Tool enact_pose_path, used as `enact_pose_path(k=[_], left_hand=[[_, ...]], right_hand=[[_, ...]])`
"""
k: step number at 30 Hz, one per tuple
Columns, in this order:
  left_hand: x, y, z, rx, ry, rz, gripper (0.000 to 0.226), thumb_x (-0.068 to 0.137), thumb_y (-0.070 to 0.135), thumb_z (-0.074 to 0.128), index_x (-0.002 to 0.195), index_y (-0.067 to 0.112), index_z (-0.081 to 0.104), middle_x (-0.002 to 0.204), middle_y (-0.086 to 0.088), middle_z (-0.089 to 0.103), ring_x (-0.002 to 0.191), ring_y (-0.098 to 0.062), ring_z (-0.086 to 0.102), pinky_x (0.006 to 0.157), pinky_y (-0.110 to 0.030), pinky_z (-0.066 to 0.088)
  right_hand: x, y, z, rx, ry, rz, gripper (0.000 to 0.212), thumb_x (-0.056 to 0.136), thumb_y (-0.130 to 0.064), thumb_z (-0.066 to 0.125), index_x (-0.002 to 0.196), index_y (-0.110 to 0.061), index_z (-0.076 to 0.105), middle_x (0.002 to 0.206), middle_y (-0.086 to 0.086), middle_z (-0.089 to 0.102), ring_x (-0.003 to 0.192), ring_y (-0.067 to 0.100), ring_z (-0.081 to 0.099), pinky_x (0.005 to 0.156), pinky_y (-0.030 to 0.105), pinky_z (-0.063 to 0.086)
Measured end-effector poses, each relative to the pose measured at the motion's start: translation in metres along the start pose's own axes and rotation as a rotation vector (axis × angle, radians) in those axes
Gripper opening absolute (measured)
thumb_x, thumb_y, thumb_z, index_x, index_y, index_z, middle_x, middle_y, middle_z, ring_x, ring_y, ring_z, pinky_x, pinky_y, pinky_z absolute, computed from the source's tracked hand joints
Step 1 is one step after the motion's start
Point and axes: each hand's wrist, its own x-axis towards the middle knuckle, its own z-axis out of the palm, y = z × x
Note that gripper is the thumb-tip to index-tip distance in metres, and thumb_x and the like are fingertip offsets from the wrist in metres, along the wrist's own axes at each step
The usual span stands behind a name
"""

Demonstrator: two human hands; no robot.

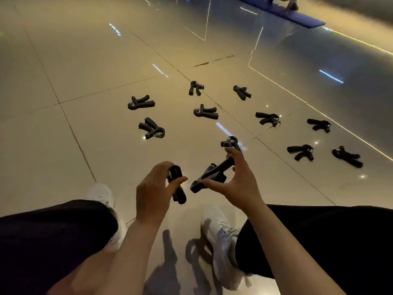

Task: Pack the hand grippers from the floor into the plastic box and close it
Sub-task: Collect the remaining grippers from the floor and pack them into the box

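Note:
My left hand (pixel 154 188) grips a black hand gripper (pixel 177 186) above the floor, fingers and thumb curled round its handles. My right hand (pixel 236 179) holds two more black hand grippers: one (pixel 210 175) lies between thumb and fingers, the other (pixel 230 143) sticks up past my fingertips. Several black hand grippers lie scattered on the tiled floor ahead, among them one (pixel 140 102) at the left, one (pixel 205 112) in the middle and one (pixel 347 156) at the far right. The plastic box is out of view.
My knees in dark trousers and my white shoes (pixel 221 237) frame the bottom of the view. The glossy tiled floor (pixel 85 60) stretches ahead. Far back right, a purple mat (pixel 297 15) lies with a person on it.

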Motion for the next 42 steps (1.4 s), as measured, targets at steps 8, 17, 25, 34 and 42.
enact_pose_path(k=[8,17,25,34,42], left_hand=[[-0.030,0.160,-0.022,-0.122,0.180,0.263,0.038,0.078,0.042,0.064,0.104,0.015,0.058,0.091,-0.004,0.070,0.079,-0.022,0.066,0.072,-0.028,0.048],[-0.117,0.356,-0.011,-0.315,0.139,0.657,0.032,0.083,0.038,0.063,0.103,0.014,0.061,0.089,-0.003,0.071,0.075,-0.009,0.062,0.067,-0.011,0.046],[-0.220,0.488,0.020,-0.623,0.003,0.811,0.026,0.087,0.036,0.057,0.101,0.016,0.052,0.086,-0.008,0.069,0.083,-0.011,0.060,0.076,-0.015,0.048],[-0.342,0.539,0.050,-0.705,-0.235,0.808,0.028,0.084,0.038,0.058,0.100,0.016,0.052,0.083,-0.005,0.069,0.075,-0.011,0.063,0.071,-0.012,0.047],[-0.417,0.526,0.066,-0.428,-0.520,0.767,0.029,0.079,0.044,0.062,0.091,0.018,0.064,0.078,0.005,0.067,0.064,-0.011,0.062,0.055,-0.016,0.041]], right_hand=[[-0.121,-0.012,-0.162,0.056,0.358,-0.120,0.083,0.060,-0.039,0.085,0.128,-0.032,0.037,0.128,-0.015,0.042,0.122,0.017,0.046,0.103,0.038,0.040],[-0.284,0.012,-0.282,0.091,0.553,-0.148,0.088,0.054,-0.056,0.073,0.129,-0.032,0.035,0.125,-0.011,0.045,0.119,0.018,0.050,0.099,0.036,0.044],[-0.438,0.085,-0.372,0.024,0.754,0.003,0.086,0.056,-0.057,0.078,0.129,-0.035,0.036,0.130,-0.005,0.047,0.114,0.016,0.051,0.092,0.028,0.045],[-0.560,0.165,-0.385,-0.078,0.680,0.329,0.084,0.061,-0.045,0.083,0.131,-0.033,0.037,0.135,-0.006,0.046,0.116,0.010,0.045,0.093,0.026,0.040],[-0.634,0.252,-0.354,-0.223,0.381,0.595,0.088,0.059,-0.054,0.080,0.133,-0.029,0.039,0.131,-0.007,0.049,0.112,0.009,0.049,0.087,0.023,0.042]])
